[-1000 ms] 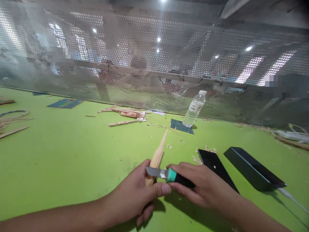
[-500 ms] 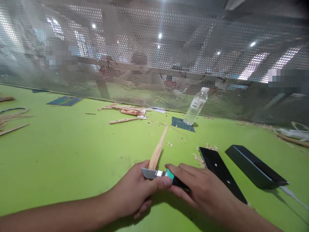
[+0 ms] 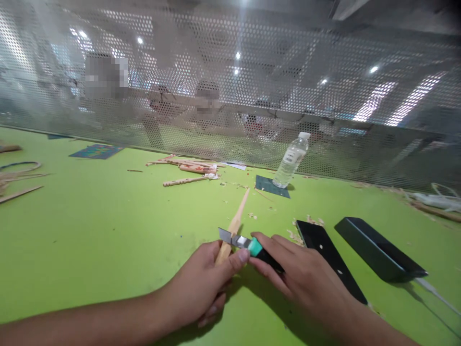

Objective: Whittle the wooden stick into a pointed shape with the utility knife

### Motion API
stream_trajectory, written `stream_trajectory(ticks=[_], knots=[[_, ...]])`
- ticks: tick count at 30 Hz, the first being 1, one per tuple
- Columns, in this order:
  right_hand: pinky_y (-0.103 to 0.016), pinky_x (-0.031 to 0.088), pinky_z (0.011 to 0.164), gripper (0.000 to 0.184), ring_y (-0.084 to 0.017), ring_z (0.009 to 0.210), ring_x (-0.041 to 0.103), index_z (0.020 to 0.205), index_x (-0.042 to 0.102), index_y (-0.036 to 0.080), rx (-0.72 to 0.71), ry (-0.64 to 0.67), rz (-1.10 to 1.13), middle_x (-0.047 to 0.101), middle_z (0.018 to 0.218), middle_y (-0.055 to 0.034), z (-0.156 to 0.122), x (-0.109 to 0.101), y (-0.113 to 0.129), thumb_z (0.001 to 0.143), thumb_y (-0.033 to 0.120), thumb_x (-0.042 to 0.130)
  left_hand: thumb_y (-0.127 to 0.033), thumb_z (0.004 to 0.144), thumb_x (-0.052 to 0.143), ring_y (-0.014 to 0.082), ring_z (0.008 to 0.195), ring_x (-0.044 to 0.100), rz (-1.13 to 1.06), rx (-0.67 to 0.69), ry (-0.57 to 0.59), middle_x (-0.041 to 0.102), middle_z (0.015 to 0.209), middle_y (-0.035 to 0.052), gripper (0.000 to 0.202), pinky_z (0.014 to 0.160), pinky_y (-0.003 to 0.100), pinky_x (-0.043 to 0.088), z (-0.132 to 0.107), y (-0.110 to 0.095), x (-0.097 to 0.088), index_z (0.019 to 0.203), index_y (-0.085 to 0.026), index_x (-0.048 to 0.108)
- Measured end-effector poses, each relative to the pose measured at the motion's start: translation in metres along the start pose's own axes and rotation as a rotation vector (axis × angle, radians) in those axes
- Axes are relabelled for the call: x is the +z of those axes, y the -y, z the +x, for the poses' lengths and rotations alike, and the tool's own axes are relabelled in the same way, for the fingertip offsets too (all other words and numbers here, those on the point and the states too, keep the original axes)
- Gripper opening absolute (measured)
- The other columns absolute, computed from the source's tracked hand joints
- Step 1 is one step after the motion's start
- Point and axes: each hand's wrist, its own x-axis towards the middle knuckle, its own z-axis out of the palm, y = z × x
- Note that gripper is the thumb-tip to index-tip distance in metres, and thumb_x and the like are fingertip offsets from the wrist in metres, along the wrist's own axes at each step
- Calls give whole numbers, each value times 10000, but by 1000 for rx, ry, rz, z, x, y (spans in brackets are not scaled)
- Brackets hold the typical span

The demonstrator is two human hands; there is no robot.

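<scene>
My left hand point(image 3: 200, 283) is closed round the thick end of a pale wooden stick point(image 3: 238, 215) whose carved point reaches away from me over the green table point(image 3: 90, 230). My right hand point(image 3: 298, 274) grips the black and teal handle of a knife point(image 3: 248, 245). Its short metal blade lies across the stick just beyond my left thumb, which presses near the blade's base.
Two black flat trays point(image 3: 331, 254) point(image 3: 378, 250) lie to the right, with wood shavings point(image 3: 298, 230) beside them. A plastic water bottle point(image 3: 291, 161) stands on a dark mat by the perforated metal screen point(image 3: 230, 96). Carved sticks point(image 3: 187, 170) lie farther back; strips lie at the left edge.
The knife blade has slid forward along the stick, away from me, and tilted up a little. My left hand has kept its hold on the stick.
</scene>
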Motion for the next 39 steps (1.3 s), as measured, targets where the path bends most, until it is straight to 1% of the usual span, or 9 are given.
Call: stream_trajectory(ticks=[4,8,12,17,20,24,29,34,39], knots=[[-311,567,540,484,-186,606,718,1175,672,141,101,-107,-18,769,858,-101,3,-2,-24,1117,482,334,-633,960,605,46,284,302,-16,-9,48,407,452,-142,420,262,121,303,-2,1,-1,949,-235,471],[-393,593,728,375,-267,860,763,1207,658,172,158,-199,-91,785,1064,-138,2,-7,-40,1075,479,487,-633,952,622,42,281,276,-31,-34,34,382,436,-154,435,255,118,291,-1,1,-3,880,-251,429],[-345,565,721,340,-235,839,751,1210,649,214,127,-233,-11,787,1035,-94,-1,-6,-36,1066,486,506,-672,974,543,63,274,354,-84,3,100,425,396,-107,493,279,143,359,3,5,-4,771,-230,463],[-314,554,716,339,-214,839,747,1207,656,197,95,-154,70,778,1020,-82,-1,-4,-31,1067,467,507,-683,975,513,65,323,418,-209,45,98,431,468,-67,595,299,160,415,8,10,-3,629,-206,432],[-319,559,745,358,-212,851,748,1243,650,196,98,-108,100,777,1033,-79,-2,-3,-32,1068,470,502,-565,1007,552,56,335,408,-222,39,89,511,543,-75,376,318,149,420,6,6,-2,915,-200,563],[-340,566,764,380,-228,876,754,1239,656,199,107,-55,102,781,1068,-87,-4,1,-35,1069,493,485,-466,1050,498,73,315,397,-178,17,82,544,563,-93,313,296,145,386,2,0,-3,1286,-265,460],[-341,557,752,370,-231,892,754,1234,644,197,50,-19,142,777,1078,-89,-2,5,-34,1081,481,464,-440,1016,568,52,350,391,-152,16,105,510,593,-95,229,325,152,414,2,0,-5,1047,-231,478],[-331,542,672,353,-218,795,737,1202,639,202,-27,102,194,758,955,-60,1,-1,-26,1088,473,444,-536,955,663,59,328,342,-27,-49,59,440,439,-138,415,313,116,376,1,-2,-5,1174,-236,479],[-360,557,670,387,-239,825,742,1283,588,197,-103,167,171,752,999,-78,-4,-1,-21,1095,480,403,-586,866,754,59,301,351,1,-46,64,441,414,-133,468,289,123,373,1,-6,-2,1064,-229,525]])
